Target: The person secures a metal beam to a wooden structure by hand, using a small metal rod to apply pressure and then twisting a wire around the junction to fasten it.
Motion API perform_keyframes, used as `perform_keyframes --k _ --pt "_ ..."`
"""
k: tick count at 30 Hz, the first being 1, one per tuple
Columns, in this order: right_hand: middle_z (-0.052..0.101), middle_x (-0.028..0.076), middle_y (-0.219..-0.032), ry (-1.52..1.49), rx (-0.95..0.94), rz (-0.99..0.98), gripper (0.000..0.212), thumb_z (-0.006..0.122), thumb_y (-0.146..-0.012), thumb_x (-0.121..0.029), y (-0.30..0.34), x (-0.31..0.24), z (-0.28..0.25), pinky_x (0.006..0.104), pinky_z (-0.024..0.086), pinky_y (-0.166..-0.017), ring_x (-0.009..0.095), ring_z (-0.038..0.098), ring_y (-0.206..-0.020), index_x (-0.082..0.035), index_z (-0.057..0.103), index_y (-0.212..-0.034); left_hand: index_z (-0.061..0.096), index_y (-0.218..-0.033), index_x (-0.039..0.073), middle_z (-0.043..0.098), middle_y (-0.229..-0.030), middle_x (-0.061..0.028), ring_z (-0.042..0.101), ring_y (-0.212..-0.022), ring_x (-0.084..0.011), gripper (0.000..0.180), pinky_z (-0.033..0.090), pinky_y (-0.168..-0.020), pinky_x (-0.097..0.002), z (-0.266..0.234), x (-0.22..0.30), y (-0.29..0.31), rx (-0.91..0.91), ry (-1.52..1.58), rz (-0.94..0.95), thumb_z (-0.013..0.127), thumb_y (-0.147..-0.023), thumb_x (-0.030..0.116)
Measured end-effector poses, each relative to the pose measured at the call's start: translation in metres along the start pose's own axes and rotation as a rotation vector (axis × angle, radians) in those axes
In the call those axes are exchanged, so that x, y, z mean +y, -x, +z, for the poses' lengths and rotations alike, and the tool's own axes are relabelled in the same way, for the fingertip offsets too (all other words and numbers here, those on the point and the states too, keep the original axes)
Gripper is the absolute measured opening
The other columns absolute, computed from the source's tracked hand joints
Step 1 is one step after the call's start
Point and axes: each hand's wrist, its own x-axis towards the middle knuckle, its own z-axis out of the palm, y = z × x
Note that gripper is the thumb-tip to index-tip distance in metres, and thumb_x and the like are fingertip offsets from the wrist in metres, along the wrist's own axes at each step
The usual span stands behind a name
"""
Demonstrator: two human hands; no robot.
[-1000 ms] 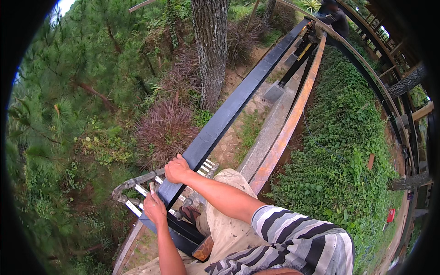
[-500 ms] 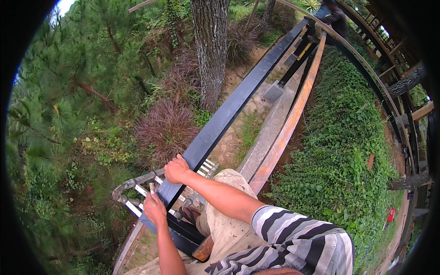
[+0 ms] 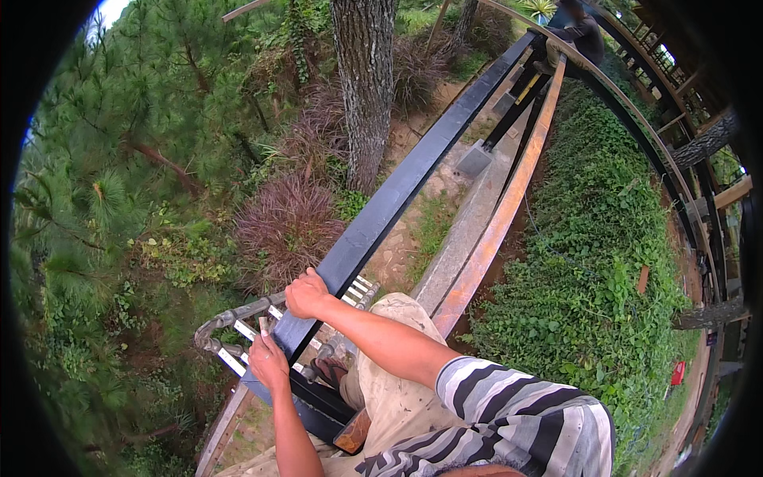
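Observation:
A long black steel beam (image 3: 397,195) slopes from beside my legs to the far upper right. My right hand (image 3: 308,296) is closed over its near part, fingers across the top face. My left hand (image 3: 269,362) sits at the beam's near end, curled, with a short pale stick-like piece (image 3: 264,326) standing up from its fingers. Exactly what that piece is, I cannot make out. Below my hands, another dark beam (image 3: 318,397) runs toward my lap, beside a short piece with a rusty-brown face (image 3: 352,433).
A curved rusty beam (image 3: 513,207) runs right of my knee. A bamboo ladder with white rungs (image 3: 232,362) stands below my hands. Another person (image 3: 584,40) is at the beams' far end. A tree trunk (image 3: 362,95) rises left of the beam; the ground lies well below, with a concrete footing (image 3: 474,159).

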Motion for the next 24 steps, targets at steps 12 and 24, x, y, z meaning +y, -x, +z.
perform_keyframes --k 12,24 --pt "0.078 0.017 -0.098 -0.013 0.001 0.001 0.028 0.055 -0.089 -0.021 0.0008 -0.0004 -0.0014 0.0480 0.039 -0.102 0.031 0.071 -0.103 -0.008 0.080 -0.091 0.065 -0.092 -0.002 0.066 -0.087 -0.0285 0.063 -0.086 -0.0489 0.044 0.045 -0.076 -0.0582 -0.0006 0.0002 0.0000 0.006 -0.004 0.010 0.045 -0.109 0.033" --pt "0.078 0.018 -0.098 -0.026 0.009 0.006 0.030 0.053 -0.090 -0.020 0.0008 0.0012 -0.0008 0.0494 0.038 -0.106 0.032 0.072 -0.103 -0.007 0.080 -0.091 0.065 -0.093 -0.003 0.066 -0.087 -0.0283 0.063 -0.087 -0.0486 0.044 0.045 -0.077 -0.0580 0.0001 0.0008 0.0002 0.001 -0.013 0.018 0.045 -0.110 0.032"
